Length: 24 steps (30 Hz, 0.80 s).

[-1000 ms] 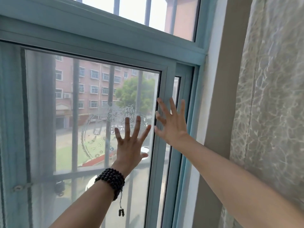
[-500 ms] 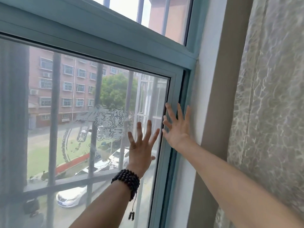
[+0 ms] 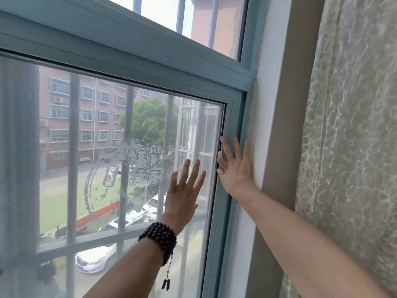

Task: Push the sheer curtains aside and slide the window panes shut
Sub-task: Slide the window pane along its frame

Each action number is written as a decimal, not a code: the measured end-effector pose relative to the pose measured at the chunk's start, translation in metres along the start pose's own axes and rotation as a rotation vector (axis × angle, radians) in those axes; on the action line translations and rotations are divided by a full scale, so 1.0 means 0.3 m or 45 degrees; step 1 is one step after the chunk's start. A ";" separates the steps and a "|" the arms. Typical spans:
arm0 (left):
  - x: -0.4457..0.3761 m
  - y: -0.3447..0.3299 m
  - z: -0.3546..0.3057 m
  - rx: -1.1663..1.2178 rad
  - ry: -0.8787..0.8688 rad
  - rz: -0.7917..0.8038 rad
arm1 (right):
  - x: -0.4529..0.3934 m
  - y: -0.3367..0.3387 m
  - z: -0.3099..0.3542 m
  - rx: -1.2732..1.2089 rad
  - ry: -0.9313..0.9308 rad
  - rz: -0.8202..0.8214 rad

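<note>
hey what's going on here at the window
A person is sliding a window pane shut. The left hand, with a beaded bracelet on its wrist, is flat on the glass. The right hand presses on the pane's teal edge, which now sits against the window frame by the wall. The sheer curtain hangs off to the right.
</note>
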State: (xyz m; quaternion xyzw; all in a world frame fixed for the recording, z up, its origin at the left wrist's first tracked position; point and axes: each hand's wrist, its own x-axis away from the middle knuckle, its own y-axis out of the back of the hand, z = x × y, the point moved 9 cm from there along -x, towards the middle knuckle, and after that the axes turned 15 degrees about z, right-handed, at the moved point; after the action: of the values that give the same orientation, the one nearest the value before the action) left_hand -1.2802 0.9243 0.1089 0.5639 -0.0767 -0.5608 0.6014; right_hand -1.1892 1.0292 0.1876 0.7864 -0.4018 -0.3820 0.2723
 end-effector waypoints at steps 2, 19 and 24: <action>0.011 0.007 0.028 0.014 -0.025 0.007 | 0.003 -0.003 -0.001 -0.042 0.023 -0.004; 0.162 0.192 0.360 0.164 0.043 -0.147 | 0.227 0.185 0.057 -0.765 0.438 -0.399; 0.245 0.214 0.498 0.142 0.113 -0.136 | 0.325 0.298 0.152 -0.873 0.596 -0.566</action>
State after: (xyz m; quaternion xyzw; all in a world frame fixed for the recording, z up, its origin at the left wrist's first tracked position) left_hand -1.3244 0.7630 0.1709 0.6241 -0.0509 -0.5616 0.5409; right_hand -1.2270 0.8946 0.1905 0.7830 -0.0019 -0.3541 0.5113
